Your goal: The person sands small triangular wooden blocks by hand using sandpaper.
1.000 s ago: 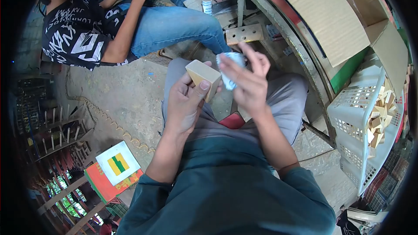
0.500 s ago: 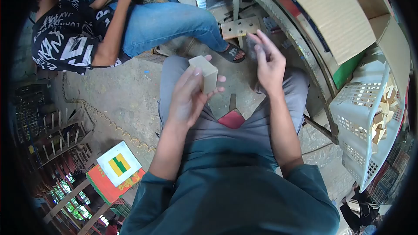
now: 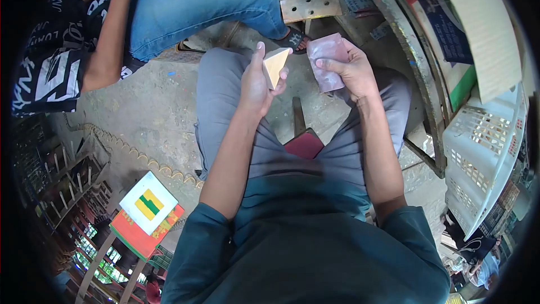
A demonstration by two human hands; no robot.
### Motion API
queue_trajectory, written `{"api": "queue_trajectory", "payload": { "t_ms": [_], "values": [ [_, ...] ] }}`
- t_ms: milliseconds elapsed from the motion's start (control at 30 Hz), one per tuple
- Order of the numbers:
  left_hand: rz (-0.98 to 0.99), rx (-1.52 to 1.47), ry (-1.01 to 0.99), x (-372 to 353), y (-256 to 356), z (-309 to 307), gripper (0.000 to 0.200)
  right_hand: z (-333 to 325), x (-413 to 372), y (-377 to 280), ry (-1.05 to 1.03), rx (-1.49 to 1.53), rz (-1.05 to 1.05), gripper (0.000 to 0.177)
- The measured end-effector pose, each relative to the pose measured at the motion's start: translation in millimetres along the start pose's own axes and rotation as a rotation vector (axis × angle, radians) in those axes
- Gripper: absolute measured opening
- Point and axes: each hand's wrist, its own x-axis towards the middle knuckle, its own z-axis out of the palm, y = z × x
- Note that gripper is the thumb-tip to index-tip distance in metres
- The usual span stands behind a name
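A small pale wooden block [image 3: 275,68] with a triangular face is in my left hand [image 3: 256,87], the thumb along one side and the fingers around the other. To its right, my right hand [image 3: 358,74] pinches a purplish-grey piece of sandpaper [image 3: 326,50], its thumb pressed on the near face. The sheet looks slightly bent and dusty. Block and sandpaper are apart, both held above my knees. Part of the block is hidden behind my left fingers.
A white perforated plastic basket [image 3: 478,146] stands at the right beside cardboard [image 3: 478,28]. Another person in jeans [image 3: 208,8] sits at the upper left. A stool with a painted board [image 3: 149,202] is at the lower left. A coiled hose [image 3: 138,155] lies on the floor.
The block has turned in my left hand, now showing its triangular face. My right hand has turned, so the sandpaper's broad face shows. The view has shifted, and the other person sits further left.
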Motion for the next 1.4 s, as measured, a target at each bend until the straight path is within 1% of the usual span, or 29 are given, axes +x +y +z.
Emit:
{"api": "queue_trajectory", "payload": {
  "t_ms": [33,67,167,200,233,267,367,433,467,533,567,600,633,667,700,767,833,900,933,967,1000,1067,1133,1200,1267,1300,1333,1367,1400],
  "values": [
    [0.009,-0.005,-0.043,6.2,1.9,-8.4,0.062,4.1,1.2,0.0,0.023,0.002,0.017,0.027],
    [0.017,-0.010,-0.088,11.2,2.3,-15.1,0.065,5.0,7.0,7.1,0.026,0.000,0.028,0.027],
    [0.031,-0.114,-0.046,15.0,10.0,-11.7,0.062,15.8,18.9,20.1,0.224,-0.329,-0.079,0.025],
    [0.034,-0.151,-0.044,17.4,11.3,-13.1,0.061,22.4,22.4,24.7,0.226,-0.333,-0.071,0.025],
    [0.025,-0.199,-0.152,20.0,12.4,-19.5,0.057,27.8,26.6,29.9,0.230,-0.287,-0.148,0.027],
    [0.023,-0.203,-0.153,23.1,12.3,-20.5,0.057,32.1,31.3,33.3,0.233,-0.241,-0.228,0.028],
    [0.049,-0.210,-0.109,24.9,15.8,-5.9,0.055,39.9,35.2,38.4,0.197,-0.325,-0.258,0.030],
    [0.187,-0.152,0.007,26.7,18.3,2.3,0.059,42.7,40.6,45.0,0.169,-0.359,-0.293,0.028],
    [0.183,-0.153,0.006,27.9,18.9,1.2,0.059,41.6,40.6,46.5,0.172,-0.361,-0.291,0.028],
    [0.155,-0.236,-0.013,30.6,20.8,-4.2,0.057,43.5,37.5,41.2,0.124,-0.281,-0.032,0.027],
    [0.154,-0.237,-0.011,32.7,19.9,-11.4,0.057,39.2,38.3,43.5,0.108,-0.412,-0.026,0.026],
    [0.163,-0.299,-0.178,34.3,18.5,-19.8,0.054,40.0,39.2,45.3,0.106,-0.410,-0.023,0.026],
    [0.170,-0.360,-0.344,35.3,16.3,-27.1,0.052,42.1,39.3,47.4,0.097,-0.502,-0.239,0.028],
    [0.168,-0.357,-0.340,37.1,13.3,-33.0,0.052,44.2,39.3,48.8,0.090,-0.590,-0.457,0.031],
    [0.141,-0.381,-0.308,37.8,14.1,-33.3,0.050,46.6,39.4,48.5,0.092,-0.587,-0.455,0.031],
    [0.111,-0.404,-0.279,40.6,11.6,-29.3,0.049,50.1,38.3,45.1,0.111,-0.644,-0.621,0.045],
    [0.244,-0.175,0.109,42.3,10.1,-10.9,0.050,51.8,37.0,39.4,0.103,-0.719,-0.688,0.049],
    [0.236,-0.106,0.151,46.4,11.3,-9.4,0.048,57.5,37.2,37.4,0.095,-0.782,-0.805,0.058],
    [0.221,-0.036,0.197,47.5,11.8,-9.1,0.046,61.0,39.3,36.8,0.098,-0.780,-0.808,0.058],
    [0.207,-0.110,0.168,47.2,11.1,-9.1,0.038,63.2,42.1,36.1,0.114,-0.860,-0.842,0.058],
    [0.201,-0.106,0.166,45.9,12.8,-8.5,0.038,64.2,44.5,35.2,0.132,-0.942,-0.872,0.059],
    [0.154,-0.091,0.119,43.1,15.7,-11.0,0.033,65.4,51.0,33.8,0.118,-0.960,-0.853,0.059],
    [0.166,-0.107,0.148,47.4,8.2,-18.8,0.030,70.5,55.3,34.0,0.097,-1.057,-0.880,0.057],
    [0.181,-0.124,0.177,52.3,3.4,-31.7,0.028,76.4,54.4,40.4,0.084,-1.054,-0.839,0.055],
    [0.081,-0.089,0.047,53.1,4.2,-50.7,0.024,78.6,52.5,54.7,0.110,-1.033,-0.760,0.052],
    [0.076,-0.085,0.051,56.4,3.0,-52.7,0.024,82.0,49.5,55.7,0.105,-1.028,-0.721,0.049],
    [0.064,-0.051,0.140,59.4,0.7,-54.6,0.022,85.5,42.9,57.5,0.105,-1.023,-0.713,0.049],
    [0.051,-0.016,0.230,59.9,-3.0,-56.6,0.020,90.0,31.7,59.4,0.088,-1.038,-0.630,0.048],
    [0.042,-0.010,0.233,59.9,-3.0,-50.7,0.020,96.3,19.9,56.4,0.076,-1.053,-0.550,0.048]
  ]
}}
